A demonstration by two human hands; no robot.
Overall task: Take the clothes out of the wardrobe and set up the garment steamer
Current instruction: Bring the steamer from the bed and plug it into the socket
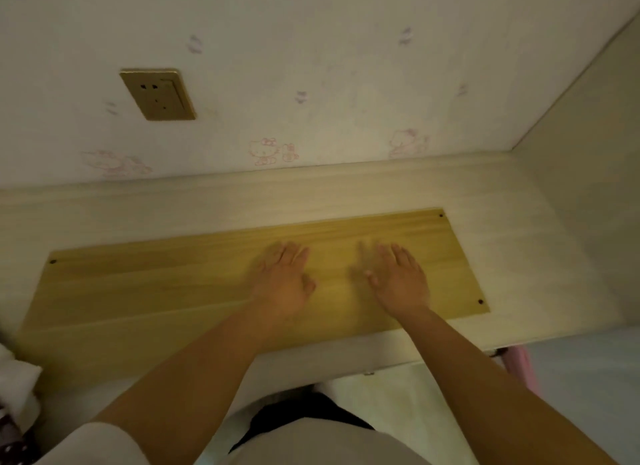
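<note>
Both hands, left hand (284,281) and right hand (398,278), flat on board (156,291).

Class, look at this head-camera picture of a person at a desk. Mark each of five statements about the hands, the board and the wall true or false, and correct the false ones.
1. Both hands lie flat, palms down, on the yellow wooden board. True: the left hand and the right hand rest open on it.
2. The right hand grips a garment steamer. False: it holds nothing, and no steamer is in view.
3. A gold wall socket sits on the wall up and to the left of the hands. True.
4. A plug is pushed into the socket. False: its holes are bare.
5. The wallpaper is plain. False: it bears faint pink cartoon figures.
</note>
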